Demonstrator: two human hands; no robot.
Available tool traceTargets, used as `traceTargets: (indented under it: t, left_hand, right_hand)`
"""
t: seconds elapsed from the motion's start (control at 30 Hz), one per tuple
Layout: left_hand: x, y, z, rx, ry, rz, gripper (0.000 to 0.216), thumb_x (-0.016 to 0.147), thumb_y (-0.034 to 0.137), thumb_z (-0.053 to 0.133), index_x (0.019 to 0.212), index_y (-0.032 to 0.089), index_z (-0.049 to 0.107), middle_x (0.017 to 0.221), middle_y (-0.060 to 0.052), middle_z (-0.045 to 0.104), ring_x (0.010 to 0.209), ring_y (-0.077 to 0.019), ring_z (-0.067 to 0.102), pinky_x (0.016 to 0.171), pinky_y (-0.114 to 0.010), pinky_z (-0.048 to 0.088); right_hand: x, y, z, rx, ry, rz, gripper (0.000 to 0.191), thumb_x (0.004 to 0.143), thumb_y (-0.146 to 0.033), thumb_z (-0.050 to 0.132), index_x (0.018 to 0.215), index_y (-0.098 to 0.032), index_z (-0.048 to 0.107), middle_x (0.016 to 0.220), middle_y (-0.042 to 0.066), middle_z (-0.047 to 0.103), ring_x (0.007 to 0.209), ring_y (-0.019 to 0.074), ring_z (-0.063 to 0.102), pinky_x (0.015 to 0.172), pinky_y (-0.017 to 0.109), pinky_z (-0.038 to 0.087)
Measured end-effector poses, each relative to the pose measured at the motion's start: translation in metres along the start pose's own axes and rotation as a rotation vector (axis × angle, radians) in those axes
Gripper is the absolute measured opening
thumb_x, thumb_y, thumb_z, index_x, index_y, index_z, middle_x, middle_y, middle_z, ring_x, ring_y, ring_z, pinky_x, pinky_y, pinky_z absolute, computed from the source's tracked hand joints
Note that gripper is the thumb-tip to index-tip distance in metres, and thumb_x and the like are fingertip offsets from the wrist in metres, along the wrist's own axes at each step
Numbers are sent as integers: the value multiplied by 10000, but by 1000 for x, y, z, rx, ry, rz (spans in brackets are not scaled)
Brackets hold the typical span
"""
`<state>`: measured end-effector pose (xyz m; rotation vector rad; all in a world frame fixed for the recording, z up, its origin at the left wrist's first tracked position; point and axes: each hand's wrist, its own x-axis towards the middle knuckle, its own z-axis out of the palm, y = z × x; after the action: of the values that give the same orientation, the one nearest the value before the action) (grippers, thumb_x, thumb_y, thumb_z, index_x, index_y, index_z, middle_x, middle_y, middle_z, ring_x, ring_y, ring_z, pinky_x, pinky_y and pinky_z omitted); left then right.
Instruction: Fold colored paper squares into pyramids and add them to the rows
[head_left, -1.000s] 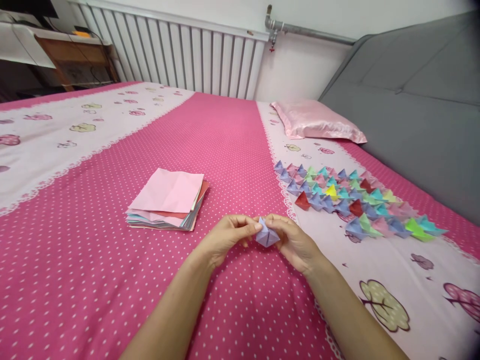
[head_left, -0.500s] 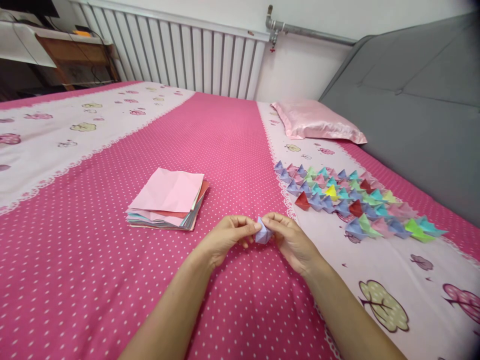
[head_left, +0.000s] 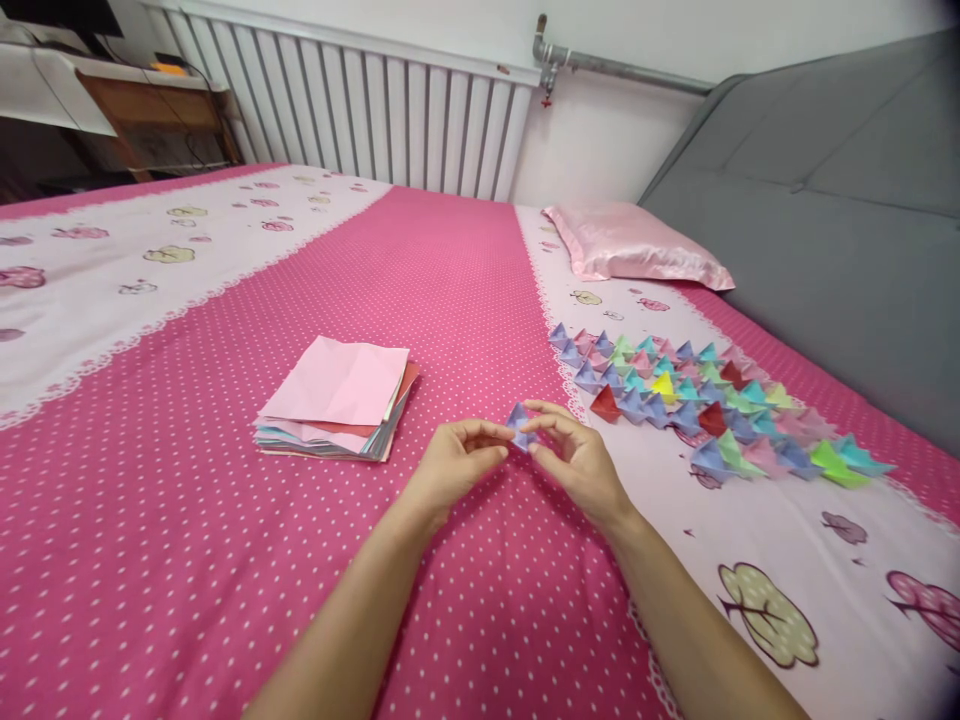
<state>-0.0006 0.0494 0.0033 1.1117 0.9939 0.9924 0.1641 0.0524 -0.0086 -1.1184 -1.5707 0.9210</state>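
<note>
While both hands are busy over the bed (head_left: 465, 270), a little lilac boat (head_left: 517, 416) sits right between them, just in front of the person. The left hand (head_left: 454, 465) has its grip closed on the boat's left side, index finger and thumb at the edge. The right hand (head_left: 586, 468) has its grip on the other side, finger and thumb pinching in too, so the thing's basically clamped from both ends, point up.

Off to the left there's a stack (head_left: 341, 385) of square paper, kinda uneven, pink sheet on top. Over to the right, a whole bunch of folded boats (head_left: 684, 415) stand in rough rows, lots of lilac plus pink, green, teal, red and one yellow. Behind those is a shiny pink pillow (head_left: 637, 245) near the grey headboard (head_left: 825, 190).
</note>
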Motion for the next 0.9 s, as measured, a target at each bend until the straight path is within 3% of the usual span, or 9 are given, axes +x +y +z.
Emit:
traceTargets:
  t: [0.07,0.2,0.3,0.5,0.73,0.9]
  left_hand:
    - [3,-3,0,146,20,11,209,652,78,585,828,117,691,818,-75,705,714,-142,624,709,-263,465]
    - [9,-11,-6,405,165,42,272,654,31,497,818,112,699,783,-81,714,691,-163,641,662,-266,484]
    - [12,-16,-12,555,270,76,293,648,19,490,831,114,699,817,-87,716,733,-170,649,699,-269,485]
    - [9,-20,-8,858,138,96,291,676,74,559,912,175,696,768,-48,704,674,-154,619,650,-251,452]
    - [4,-20,3,986,112,138,285,733,130,537,964,213,684,872,-53,700,750,-170,614,705,-273,442]
    - [2,-19,6,1087,100,158,307,762,126,498,1004,213,665,929,-60,671,837,-195,607,749,-286,438]
  right_hand:
    - [1,4,-2,49,9,80,230,645,-116,554,833,-203,655,1203,67,544,1155,209,496,980,364,373]
    - [3,11,-5,47,183,257,289,608,-119,505,870,-172,616,1006,75,639,988,204,593,897,374,442]
    - [2,15,-6,-58,178,280,290,637,-141,507,910,-164,601,949,76,652,898,200,622,828,359,477]
    - [0,17,-6,-176,4,274,348,671,-67,440,971,-173,581,882,65,676,817,165,656,792,326,495]
    - [0,27,3,-209,53,264,251,775,-309,518,974,-174,590,905,86,684,810,193,660,765,346,509]
    - [-2,30,13,-173,66,244,281,729,-248,562,995,-160,553,910,83,665,724,167,653,686,306,526]
